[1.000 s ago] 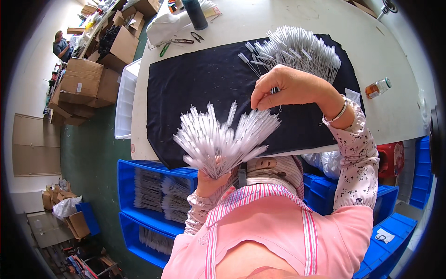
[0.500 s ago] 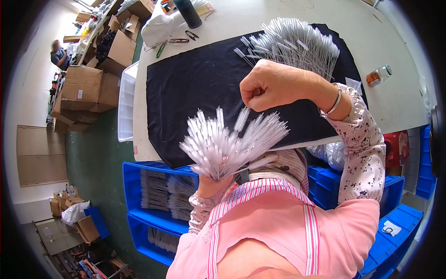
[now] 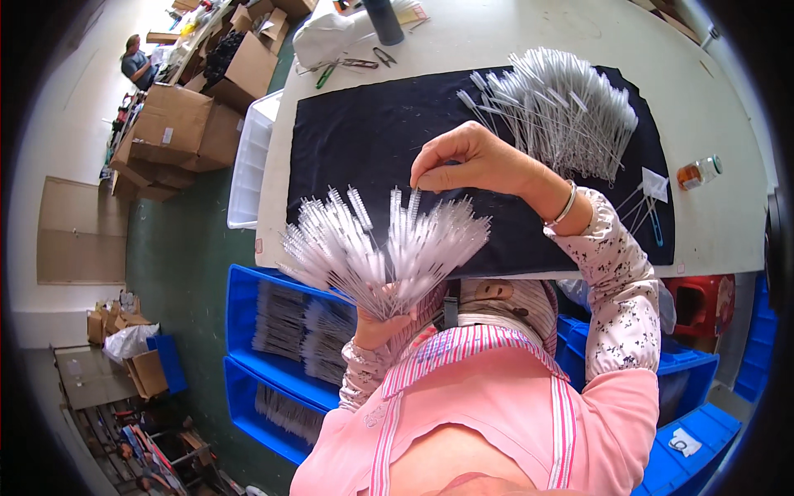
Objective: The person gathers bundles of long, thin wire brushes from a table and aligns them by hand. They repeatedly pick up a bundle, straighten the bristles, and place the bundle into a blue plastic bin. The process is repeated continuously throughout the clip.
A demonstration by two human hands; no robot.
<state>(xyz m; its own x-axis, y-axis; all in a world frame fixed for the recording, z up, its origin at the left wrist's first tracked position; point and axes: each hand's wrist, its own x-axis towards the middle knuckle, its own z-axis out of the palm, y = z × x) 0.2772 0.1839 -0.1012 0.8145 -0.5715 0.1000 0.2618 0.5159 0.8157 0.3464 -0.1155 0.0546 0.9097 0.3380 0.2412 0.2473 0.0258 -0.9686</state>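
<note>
My left hand [image 3: 374,331] is closed around the wire stems of a thick bundle of white bristle brushes [image 3: 331,248], whose bristle ends fan out upward over the table's near edge. At the top of the fan, my right hand [image 3: 471,161] pinches the tip of one tube brush [image 3: 413,205] between thumb and fingertips. The lower part of that brush is lost among the others. Farther off to the right lies a large pile of similar brushes [image 3: 562,107] on a dark cloth [image 3: 356,136], with thin wire stems pointing toward me.
On the white table [image 3: 496,33] are a dark cylinder [image 3: 383,21], small snips [image 3: 384,57], a green-handled tool [image 3: 326,76] and a glass jar [image 3: 700,171]. Blue crates [image 3: 240,322] with brushes stand below left. Cardboard boxes [image 3: 174,124] and another person [image 3: 139,64] are at far left.
My right hand has gone from a curled fist to a fingertip pinch and shifted left over the bundle. The bundle has tilted slightly left, and the whole view has shifted.
</note>
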